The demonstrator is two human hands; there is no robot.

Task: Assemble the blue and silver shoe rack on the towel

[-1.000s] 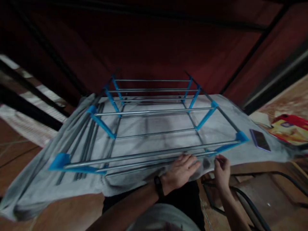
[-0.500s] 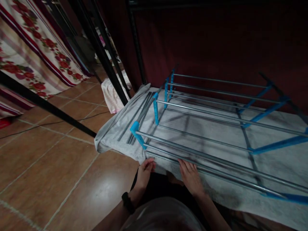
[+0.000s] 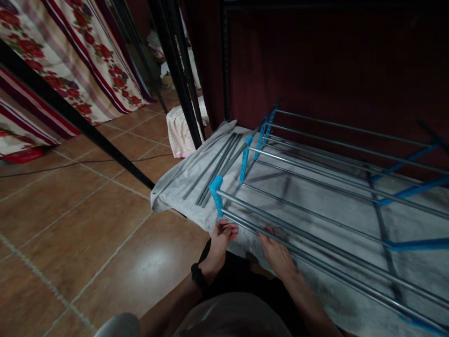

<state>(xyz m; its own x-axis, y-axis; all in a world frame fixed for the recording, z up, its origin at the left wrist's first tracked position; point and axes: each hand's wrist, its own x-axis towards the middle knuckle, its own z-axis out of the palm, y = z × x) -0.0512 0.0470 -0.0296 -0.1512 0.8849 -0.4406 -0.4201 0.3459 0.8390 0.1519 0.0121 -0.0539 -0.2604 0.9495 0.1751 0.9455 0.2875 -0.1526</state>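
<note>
A rack of grey metal tubes and blue plastic connectors lies on a grey cloth. At its near left corner is a blue connector (image 3: 218, 199). Just below that connector, my left hand (image 3: 221, 236) has its fingers curled at the left end of a lower metal tube (image 3: 245, 225); the exact grip is partly hidden. To the right, my right hand (image 3: 276, 250) closes on the same tube, its fingertips partly behind it. The thicker upper tube (image 3: 280, 221) runs above both hands.
Several loose tubes (image 3: 217, 171) lie on the grey cloth (image 3: 168, 187) left of the rack. Black metal posts (image 3: 178, 75) stand at the back left, and a slanted black bar (image 3: 87, 135) crosses over the tiled floor (image 3: 115, 234). A dark red panel (image 3: 315, 61) rises behind.
The view has turned left, so the rack appears farther right. Both hands remain at the near lower tube, with the left hand now closer to the corner connector.
</note>
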